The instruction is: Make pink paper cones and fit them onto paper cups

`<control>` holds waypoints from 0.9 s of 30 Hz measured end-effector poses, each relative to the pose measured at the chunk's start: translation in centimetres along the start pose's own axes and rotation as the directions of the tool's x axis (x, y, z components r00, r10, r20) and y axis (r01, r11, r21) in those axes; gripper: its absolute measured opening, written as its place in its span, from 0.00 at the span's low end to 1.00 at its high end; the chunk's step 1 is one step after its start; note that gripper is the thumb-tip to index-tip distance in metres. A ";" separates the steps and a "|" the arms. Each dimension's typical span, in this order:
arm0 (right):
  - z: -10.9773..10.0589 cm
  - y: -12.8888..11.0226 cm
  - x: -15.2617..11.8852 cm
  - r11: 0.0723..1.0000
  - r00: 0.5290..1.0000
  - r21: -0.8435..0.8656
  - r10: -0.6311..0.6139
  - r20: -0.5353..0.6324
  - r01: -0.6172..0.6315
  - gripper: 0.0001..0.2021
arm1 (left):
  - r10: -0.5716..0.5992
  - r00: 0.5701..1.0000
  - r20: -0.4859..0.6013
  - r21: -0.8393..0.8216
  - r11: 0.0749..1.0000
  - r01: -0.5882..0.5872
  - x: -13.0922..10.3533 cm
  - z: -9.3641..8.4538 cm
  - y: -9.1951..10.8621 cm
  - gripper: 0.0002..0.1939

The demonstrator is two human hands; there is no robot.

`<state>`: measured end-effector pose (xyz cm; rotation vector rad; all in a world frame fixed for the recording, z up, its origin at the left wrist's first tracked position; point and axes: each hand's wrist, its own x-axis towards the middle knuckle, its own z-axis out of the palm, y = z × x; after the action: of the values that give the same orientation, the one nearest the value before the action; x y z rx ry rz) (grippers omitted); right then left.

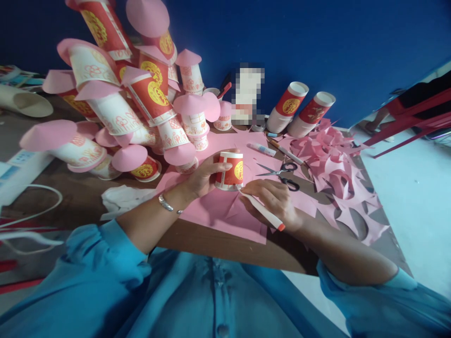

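Observation:
Near the middle of the table, my left hand (208, 177) is wrapped round a red and white paper cup (229, 174) with a yellow emblem. My right hand (269, 199) grips a white marker (264, 211) with an orange end, and its tip meets the cup's lower rim. Under both hands lie sheets of pink paper (211, 211). Open black-handled scissors (280, 172) rest just beyond my right hand. A glue tube (261, 149) lies behind the cup.
Many cups with pink cone tops (116, 110) are piled at the left. Two cup stacks (289, 105) stand by the blue wall. Pink paper scraps (334, 164) cover the table's right side. A white cloth (123, 198) lies near my left forearm.

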<state>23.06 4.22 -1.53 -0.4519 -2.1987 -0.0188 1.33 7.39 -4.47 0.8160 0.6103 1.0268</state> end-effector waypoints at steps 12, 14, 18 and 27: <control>0.1 -0.1 -0.1 0.999 0.999 -0.029 0.044 -0.004 -0.044 0.05 | -0.014 1.000 -0.009 0.001 1.000 0.014 0.0 -0.1 0.0 0.29; 0.0 -0.1 0.0 0.999 0.999 -0.026 0.034 -0.002 -0.034 0.05 | -0.012 1.000 -0.008 -0.003 1.000 0.012 0.0 -0.1 -0.1 0.28; -0.1 -0.2 0.1 0.999 0.999 -0.018 0.029 0.016 -0.028 0.06 | 0.006 1.000 0.000 0.003 1.000 -0.006 0.0 -0.1 -0.1 0.27; -0.2 -0.4 -0.1 0.999 1.000 0.052 0.001 -0.026 0.001 0.10 | 0.006 1.000 -0.028 0.026 1.000 -0.005 -0.2 0.5 0.4 0.26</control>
<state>23.12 3.78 -1.41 -0.4206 -2.1687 0.0320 1.42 7.18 -3.81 0.8279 0.6471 1.0390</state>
